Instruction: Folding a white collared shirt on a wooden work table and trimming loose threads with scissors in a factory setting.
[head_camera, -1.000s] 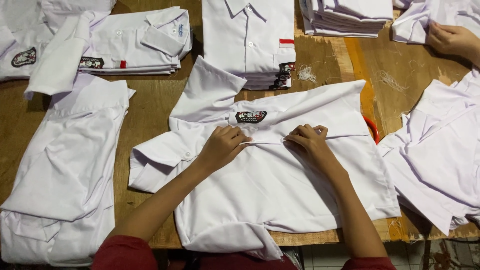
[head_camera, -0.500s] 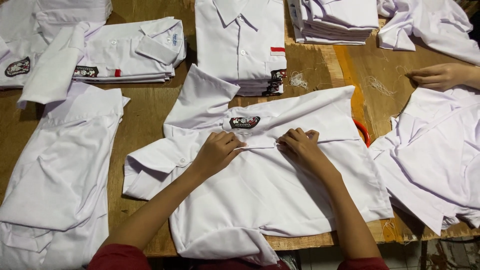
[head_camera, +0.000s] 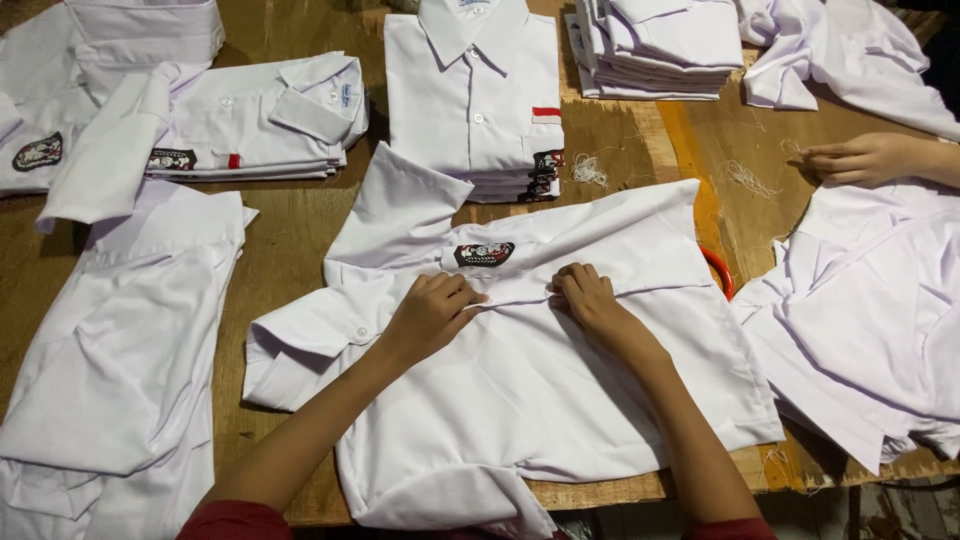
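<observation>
**Both hands pinching fold on white shirt**

Left hand (head_camera: 432, 312) and right hand (head_camera: 583, 296), fingers curled, each pinch a fold of the white shirt (head_camera: 520, 400) spread at the table's (head_camera: 300, 230) near edge. Dark oval badge (head_camera: 484, 253) on the cloth just above the hands. Folded shirt stack (head_camera: 475, 100) behind shows a small red-and-white rectangular label (head_camera: 546, 115). Orange object (head_camera: 718, 272) mostly hidden under the shirt; kind unclear. Another person's hand (head_camera: 860, 158) rests far right.
</observation>
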